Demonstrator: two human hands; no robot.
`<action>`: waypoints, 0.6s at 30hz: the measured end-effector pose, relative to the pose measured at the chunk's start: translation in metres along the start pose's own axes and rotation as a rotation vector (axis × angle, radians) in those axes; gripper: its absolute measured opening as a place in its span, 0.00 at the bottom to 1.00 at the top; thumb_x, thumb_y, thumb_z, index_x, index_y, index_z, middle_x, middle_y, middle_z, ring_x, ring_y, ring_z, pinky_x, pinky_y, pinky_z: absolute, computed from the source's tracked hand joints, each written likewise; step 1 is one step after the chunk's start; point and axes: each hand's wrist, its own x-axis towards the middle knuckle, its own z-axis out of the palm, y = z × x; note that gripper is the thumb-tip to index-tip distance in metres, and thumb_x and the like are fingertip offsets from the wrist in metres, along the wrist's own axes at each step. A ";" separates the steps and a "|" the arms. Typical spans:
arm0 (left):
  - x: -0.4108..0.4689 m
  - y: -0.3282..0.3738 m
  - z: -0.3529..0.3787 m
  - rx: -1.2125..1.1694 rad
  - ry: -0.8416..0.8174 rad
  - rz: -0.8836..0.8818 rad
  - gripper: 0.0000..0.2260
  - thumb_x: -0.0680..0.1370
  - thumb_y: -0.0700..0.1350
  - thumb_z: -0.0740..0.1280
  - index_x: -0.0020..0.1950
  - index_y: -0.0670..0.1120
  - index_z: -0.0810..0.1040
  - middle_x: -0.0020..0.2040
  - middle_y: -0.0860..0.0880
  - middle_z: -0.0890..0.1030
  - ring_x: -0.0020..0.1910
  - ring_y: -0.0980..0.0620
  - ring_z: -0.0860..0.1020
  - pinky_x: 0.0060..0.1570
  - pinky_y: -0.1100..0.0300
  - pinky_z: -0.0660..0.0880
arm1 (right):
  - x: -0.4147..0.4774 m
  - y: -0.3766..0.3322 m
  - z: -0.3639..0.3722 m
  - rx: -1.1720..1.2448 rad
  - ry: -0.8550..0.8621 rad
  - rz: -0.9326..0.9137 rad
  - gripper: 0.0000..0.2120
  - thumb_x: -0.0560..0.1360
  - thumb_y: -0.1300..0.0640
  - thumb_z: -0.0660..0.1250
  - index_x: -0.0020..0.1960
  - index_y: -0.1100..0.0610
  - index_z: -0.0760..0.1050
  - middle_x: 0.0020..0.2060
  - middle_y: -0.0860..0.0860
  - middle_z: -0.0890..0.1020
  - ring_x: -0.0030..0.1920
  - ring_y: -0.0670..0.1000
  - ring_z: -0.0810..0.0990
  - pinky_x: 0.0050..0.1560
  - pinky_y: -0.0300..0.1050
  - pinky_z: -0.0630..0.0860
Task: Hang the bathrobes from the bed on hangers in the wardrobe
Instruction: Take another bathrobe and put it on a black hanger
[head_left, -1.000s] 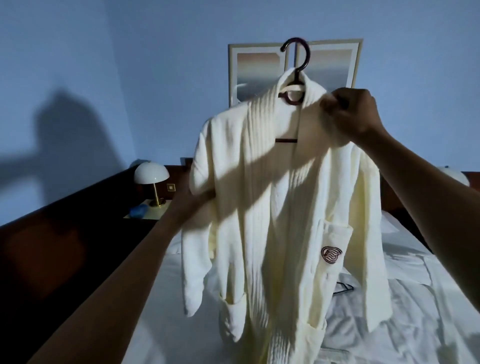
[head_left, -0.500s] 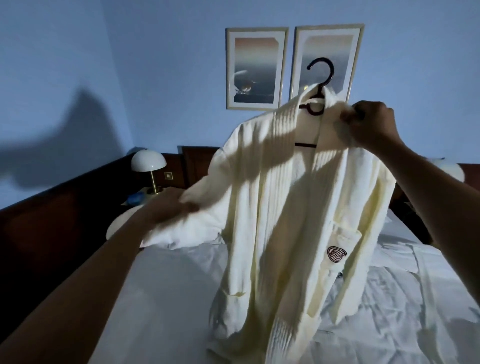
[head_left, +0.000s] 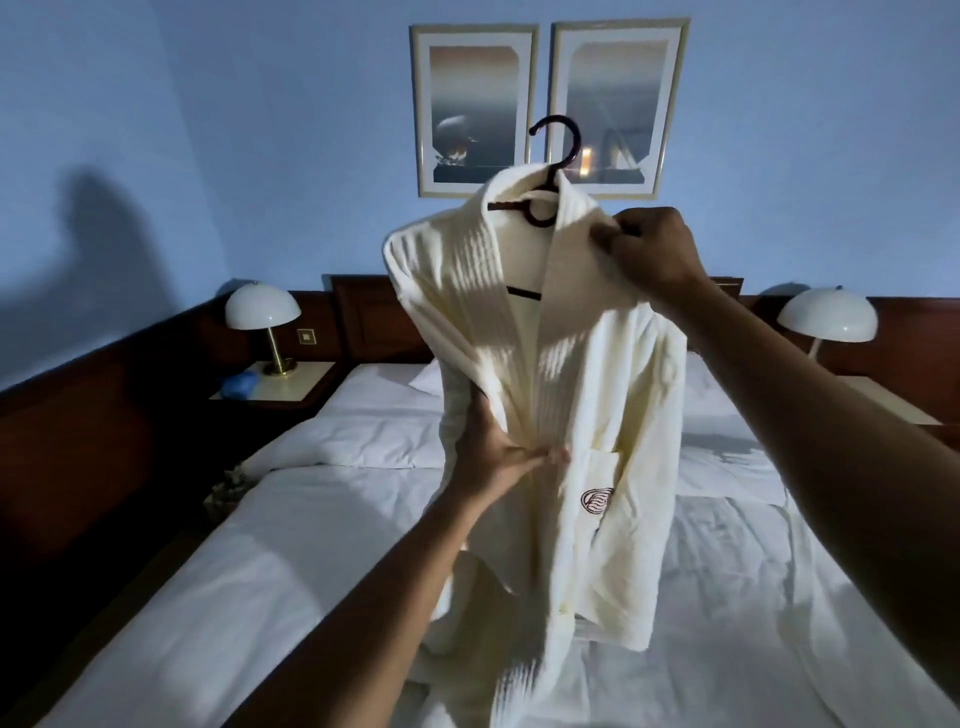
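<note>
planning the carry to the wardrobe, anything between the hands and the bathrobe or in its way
Nothing stands between the hands and the bathrobe: the right hand pinches its collar by the hanger, and the left hand grips its front. The wardrobe is not in view, so that path cannot be judged.

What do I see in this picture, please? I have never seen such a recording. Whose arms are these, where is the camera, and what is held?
There is no machine here: these are a person's two bare arms. The camera sits on the person's head and looks forward and down, so you see the arms as their owner does. The right hand pinches the collar of a cream bathrobe, which is draped on a dark hanger. The left hand grips the robe's front edge lower down. Below is a bed with white sheets. Behind it are a lamp and framed pictures on a blue wall.
</note>
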 end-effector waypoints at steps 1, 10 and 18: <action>-0.005 0.003 0.010 0.021 0.010 -0.016 0.66 0.53 0.64 0.85 0.81 0.52 0.51 0.76 0.57 0.64 0.75 0.55 0.67 0.72 0.58 0.66 | -0.001 0.000 -0.002 0.004 -0.008 0.007 0.16 0.77 0.49 0.67 0.38 0.61 0.77 0.31 0.52 0.74 0.35 0.52 0.72 0.36 0.44 0.68; 0.006 0.023 0.048 0.111 0.237 -0.153 0.47 0.68 0.54 0.79 0.80 0.46 0.59 0.66 0.41 0.80 0.62 0.39 0.79 0.62 0.50 0.76 | -0.001 0.001 -0.006 0.039 0.007 0.055 0.20 0.76 0.46 0.67 0.38 0.63 0.78 0.28 0.50 0.73 0.32 0.51 0.72 0.36 0.44 0.69; -0.012 -0.007 -0.037 0.299 0.355 0.014 0.14 0.73 0.39 0.70 0.59 0.45 0.81 0.52 0.44 0.86 0.49 0.41 0.83 0.49 0.53 0.80 | -0.007 -0.016 0.035 -0.069 0.000 0.052 0.16 0.78 0.49 0.67 0.42 0.62 0.80 0.36 0.55 0.76 0.40 0.55 0.74 0.36 0.45 0.66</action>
